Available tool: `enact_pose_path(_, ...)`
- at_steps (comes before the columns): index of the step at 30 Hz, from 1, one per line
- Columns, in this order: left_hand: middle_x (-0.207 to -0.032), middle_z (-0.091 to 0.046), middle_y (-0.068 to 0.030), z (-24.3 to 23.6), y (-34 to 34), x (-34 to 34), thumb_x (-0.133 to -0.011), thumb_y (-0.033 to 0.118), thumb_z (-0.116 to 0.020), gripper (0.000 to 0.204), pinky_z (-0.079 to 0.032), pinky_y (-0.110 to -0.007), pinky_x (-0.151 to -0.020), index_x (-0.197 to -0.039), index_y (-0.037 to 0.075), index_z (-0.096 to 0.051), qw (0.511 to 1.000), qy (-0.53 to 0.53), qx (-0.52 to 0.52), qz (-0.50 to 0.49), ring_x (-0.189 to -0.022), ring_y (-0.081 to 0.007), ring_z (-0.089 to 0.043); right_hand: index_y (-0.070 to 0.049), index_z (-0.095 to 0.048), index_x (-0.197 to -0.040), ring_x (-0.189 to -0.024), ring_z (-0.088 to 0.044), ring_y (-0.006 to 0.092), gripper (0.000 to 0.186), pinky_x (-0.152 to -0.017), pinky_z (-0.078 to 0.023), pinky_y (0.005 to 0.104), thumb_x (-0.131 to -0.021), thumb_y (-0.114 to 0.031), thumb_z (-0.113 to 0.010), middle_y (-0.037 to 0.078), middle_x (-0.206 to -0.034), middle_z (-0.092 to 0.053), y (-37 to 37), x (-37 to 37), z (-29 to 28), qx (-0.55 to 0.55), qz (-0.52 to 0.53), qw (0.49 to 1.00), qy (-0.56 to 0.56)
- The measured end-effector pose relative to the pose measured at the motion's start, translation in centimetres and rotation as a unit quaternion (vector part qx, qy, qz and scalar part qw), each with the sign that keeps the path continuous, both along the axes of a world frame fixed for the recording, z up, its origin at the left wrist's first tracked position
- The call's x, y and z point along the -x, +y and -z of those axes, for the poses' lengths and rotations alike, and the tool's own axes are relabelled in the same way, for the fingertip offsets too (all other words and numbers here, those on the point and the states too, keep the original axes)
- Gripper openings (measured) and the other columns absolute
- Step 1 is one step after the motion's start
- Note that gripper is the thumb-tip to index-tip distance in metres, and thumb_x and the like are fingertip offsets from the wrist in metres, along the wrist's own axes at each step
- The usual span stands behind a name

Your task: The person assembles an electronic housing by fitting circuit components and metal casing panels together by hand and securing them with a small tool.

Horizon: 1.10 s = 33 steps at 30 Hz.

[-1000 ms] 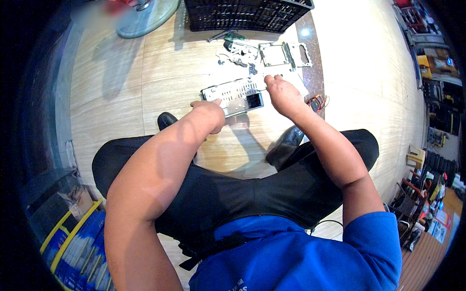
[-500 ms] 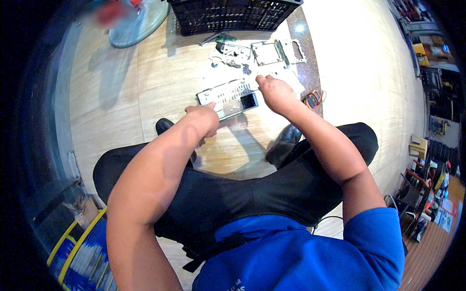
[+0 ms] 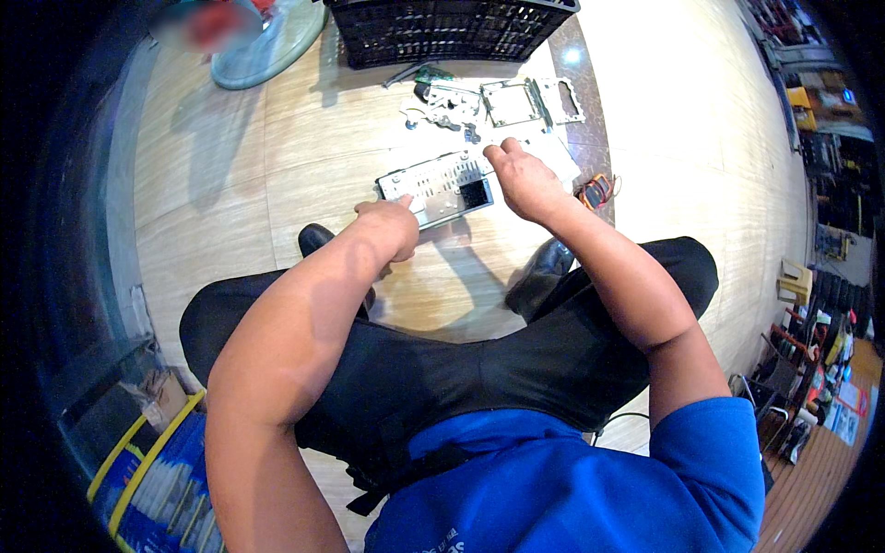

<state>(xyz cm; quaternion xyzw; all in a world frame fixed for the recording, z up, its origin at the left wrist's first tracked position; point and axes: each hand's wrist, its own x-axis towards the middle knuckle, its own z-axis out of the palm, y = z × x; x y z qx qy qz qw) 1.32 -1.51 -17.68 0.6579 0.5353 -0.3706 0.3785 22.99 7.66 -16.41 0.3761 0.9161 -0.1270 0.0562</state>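
My left hand [image 3: 390, 226] grips the near left end of a silver, perforated electronic unit [image 3: 441, 187] with a dark rectangular opening at its right. My right hand [image 3: 525, 184] is at that unit's upper right end, its fingers closed; what is between the fingertips is too small to make out. A pale flat panel [image 3: 562, 157] lies behind my right hand. Just beyond are loose white and metal parts [image 3: 447, 103], a square metal frame [image 3: 510, 101], a smaller bracket [image 3: 564, 100] and a green circuit board [image 3: 433, 76].
A black plastic crate [image 3: 442, 37] stands at the top. A round pale base [image 3: 263, 64] is at upper left. An orange-and-black device with wires [image 3: 597, 192] lies right of my hand. Cluttered shelves [image 3: 825, 157] line the right; yellow-railed blue items [image 3: 157, 479] sit lower left.
The whole view has shifted slightly since a second ago. My hands stay in about the same places on and beside the silver unit, with no clear change of grip.
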Motion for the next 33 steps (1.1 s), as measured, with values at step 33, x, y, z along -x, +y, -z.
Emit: enact_pose_path(33, -0.173, -0.022, 0.0015, 0.9, 0.7, -0.5, -0.084, 0.015, -0.071, 0.095, -0.037, -0.058, -0.116, -0.166, 0.017, -0.024, 0.998, 0.031, 0.05, -0.023, -0.14, -0.027, -0.053, 0.001, -0.057, -0.111, -0.09, -0.072, 0.0405, 0.019, -0.077, -0.06, 0.0482, -0.093, -0.002, -0.054, 0.026, -0.106, -0.062, -0.1, 0.1, 0.1, 0.008, -0.012, 1.0, -0.022)
